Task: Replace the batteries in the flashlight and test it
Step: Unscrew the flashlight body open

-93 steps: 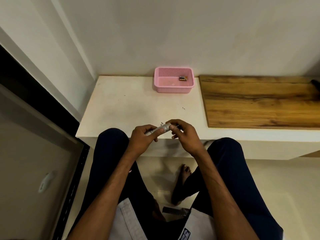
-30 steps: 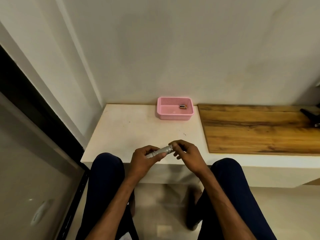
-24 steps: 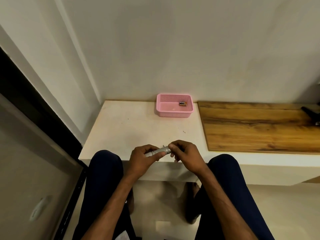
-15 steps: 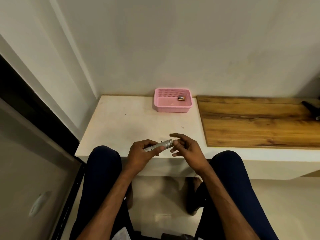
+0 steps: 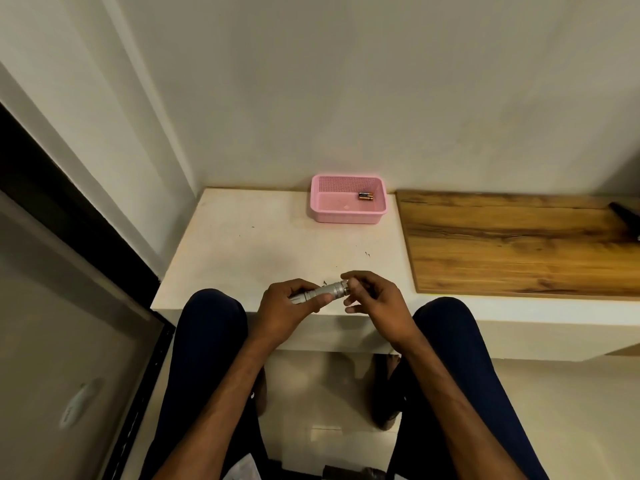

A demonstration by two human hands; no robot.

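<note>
A small silver flashlight (image 5: 322, 292) lies almost level over the front edge of the white counter (image 5: 263, 244). My left hand (image 5: 289, 308) is wrapped around its body. My right hand (image 5: 372, 297) pinches the wider right end with thumb and forefinger, its other fingers spread loosely. That end is partly hidden by the fingertips. Two batteries (image 5: 365, 196) lie side by side in the back right corner of a pink basket (image 5: 346, 218) at the back of the counter, against the wall.
A wooden board (image 5: 512, 244) covers the counter to the right, with a dark object (image 5: 625, 213) at its far right end. My knees sit against the counter's front. A dark-framed glass panel (image 5: 69, 306) runs along the left.
The view shifted up and down while both hands stayed on the flashlight. My right fingers loosened and regripped on the flashlight's right end. The batteries and basket have not moved.
</note>
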